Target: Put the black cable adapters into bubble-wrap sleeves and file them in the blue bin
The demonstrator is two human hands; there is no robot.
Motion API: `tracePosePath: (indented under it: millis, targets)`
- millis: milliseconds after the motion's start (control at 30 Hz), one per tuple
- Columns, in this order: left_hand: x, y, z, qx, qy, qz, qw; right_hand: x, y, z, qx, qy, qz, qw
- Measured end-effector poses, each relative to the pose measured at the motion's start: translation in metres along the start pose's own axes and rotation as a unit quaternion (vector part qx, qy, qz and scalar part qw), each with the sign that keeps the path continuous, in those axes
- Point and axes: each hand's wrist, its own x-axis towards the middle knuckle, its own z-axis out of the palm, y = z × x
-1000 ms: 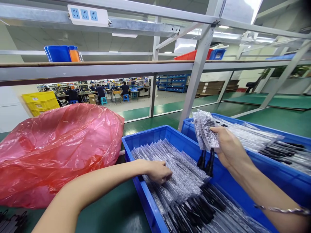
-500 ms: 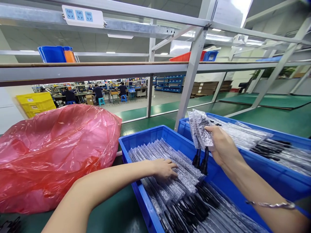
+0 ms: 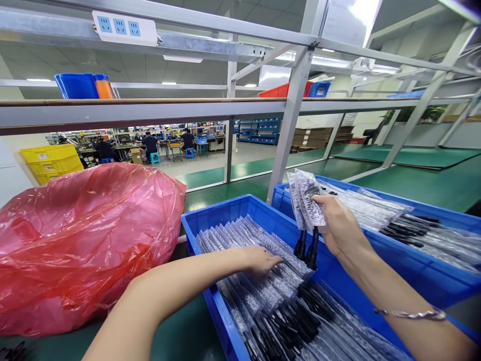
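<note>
My right hand (image 3: pixel 340 220) pinches a few bagged black cables (image 3: pixel 306 200) by their clear bubbly plastic sleeves. It holds them upright over the right side of the near blue bin (image 3: pixel 221 206), black cable ends hanging down. Rows of similar bagged cables (image 3: pixel 233 240) lie packed in that bin, sleeves toward the back, black ends toward the front. On top of these sleeves rests my left hand (image 3: pixel 260 261), index finger stretched out. Its other fingers are partly hidden beneath, and I see nothing held in it.
Another blue bin (image 3: pixel 436 255) with bagged cables stands on the right. A large red plastic bag (image 3: pixel 90 240) bulges at left on the green tabletop (image 3: pixel 180 321). A metal rack post (image 3: pixel 291 110) rises behind the bins, and a shelf beam (image 3: pixel 150 113) crosses above.
My left hand has shifted slightly right over the sleeves, its fingers less spread. My right hand still holds the bagged cables. The view has turned slightly.
</note>
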Motion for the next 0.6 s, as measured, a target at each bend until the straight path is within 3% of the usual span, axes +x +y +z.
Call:
tracePosePath:
  millis: [133,333,500,600]
  targets:
    - [0.019,0.005,0.002,0.005,0.001,-0.023,1.0,-0.001,-0.001,0.0,0.013,0.012,0.003,1.0]
    - [0.033,0.003,-0.002,-0.016,0.051,0.009,0.999,0.001,0.001,-0.002,0.004,0.019,0.003,1.0]
    - [0.043,0.002,0.001,-0.114,0.042,-0.009,0.993,0.003,0.004,-0.004,-0.009,0.018,-0.005,1.0]
    - [0.041,0.003,0.0,-0.213,0.052,-0.038,0.975,0.004,0.005,-0.005,-0.027,0.0,-0.004,1.0]
